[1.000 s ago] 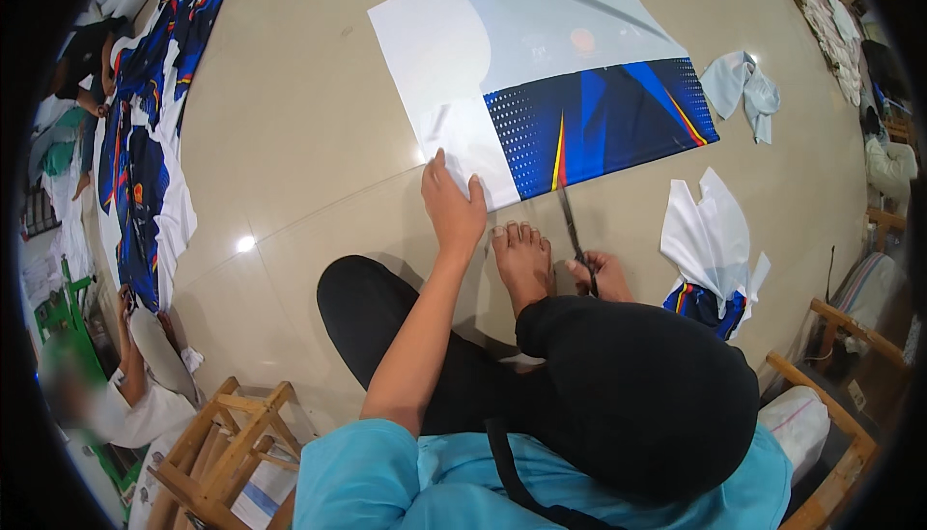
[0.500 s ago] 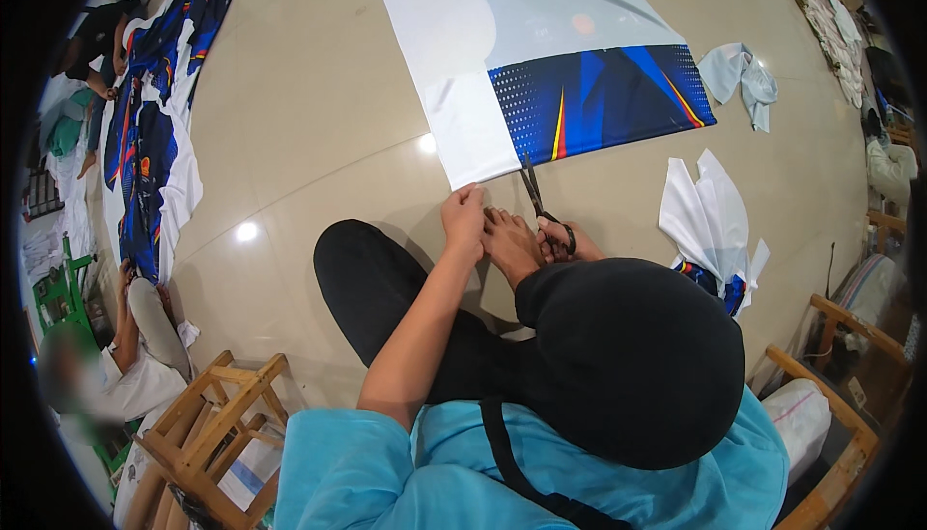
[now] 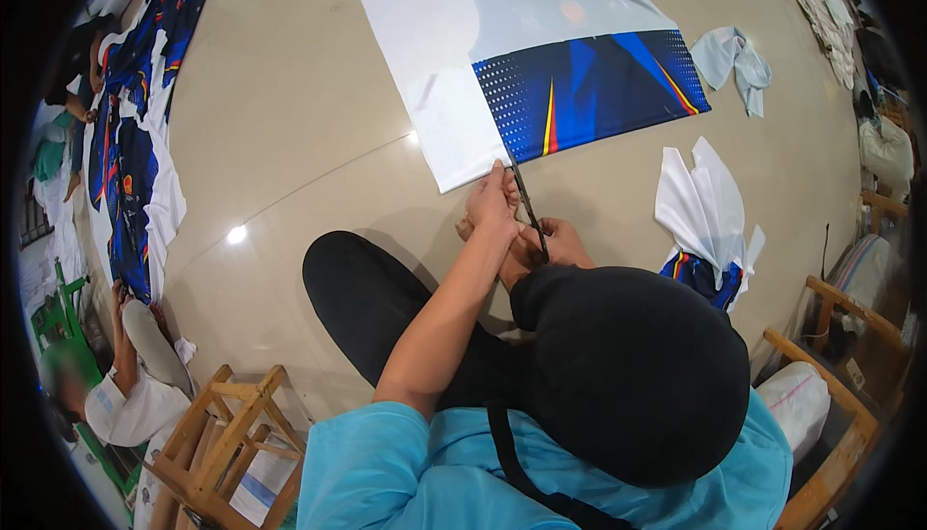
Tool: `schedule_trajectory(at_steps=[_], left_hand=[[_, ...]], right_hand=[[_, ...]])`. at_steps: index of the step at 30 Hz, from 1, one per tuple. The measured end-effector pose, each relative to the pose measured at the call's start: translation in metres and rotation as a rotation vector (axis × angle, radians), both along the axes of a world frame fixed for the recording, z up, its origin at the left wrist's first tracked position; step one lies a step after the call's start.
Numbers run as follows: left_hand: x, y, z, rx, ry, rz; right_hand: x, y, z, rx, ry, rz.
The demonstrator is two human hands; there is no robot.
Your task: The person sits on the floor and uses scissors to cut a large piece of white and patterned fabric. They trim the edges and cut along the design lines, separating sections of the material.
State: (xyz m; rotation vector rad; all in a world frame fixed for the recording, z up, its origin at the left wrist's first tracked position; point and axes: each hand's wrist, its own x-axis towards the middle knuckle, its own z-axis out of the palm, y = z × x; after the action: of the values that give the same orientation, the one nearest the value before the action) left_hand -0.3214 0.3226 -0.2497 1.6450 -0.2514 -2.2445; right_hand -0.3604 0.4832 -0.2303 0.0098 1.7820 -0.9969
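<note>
A large piece of fabric, white with a dark blue printed panel, lies spread on the floor in front of me. Its near edge faces me. My left hand is closed in a pinch on that edge, by the white part beside the blue print. In my right hand are black scissors, their blades reaching to the fabric's edge along the line between white and blue. My left hand and wrist pass in front of my bare foot, hiding most of it. The right fingers are partly hidden by the handles and my knee.
Cut white and blue scraps lie to the right, with a pale crumpled scrap farther off. Long blue and white printed cloth stretches along the left, where other people sit. A wooden stool stands at lower left; wooden frames at lower right.
My left hand has moved right and up along the fabric's edge, towards the blue print. The scissors' blades now sit at the white-blue line, and the right hand has shifted slightly.
</note>
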Motion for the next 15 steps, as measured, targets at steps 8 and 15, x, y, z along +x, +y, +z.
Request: schedule_trajectory(at_steps=[8, 15], left_hand=[[0.0010, -0.0104, -0.0061, -0.034, -0.063, -0.074], [0.0013, -0.0076, -0.0037, -0.072, -0.082, -0.144]], right_hand=[[0.0015, -0.0075, 0.0101, -0.007, -0.018, -0.007], [0.0005, -0.0078, 0.0027, 0.014, -0.027, -0.025]])
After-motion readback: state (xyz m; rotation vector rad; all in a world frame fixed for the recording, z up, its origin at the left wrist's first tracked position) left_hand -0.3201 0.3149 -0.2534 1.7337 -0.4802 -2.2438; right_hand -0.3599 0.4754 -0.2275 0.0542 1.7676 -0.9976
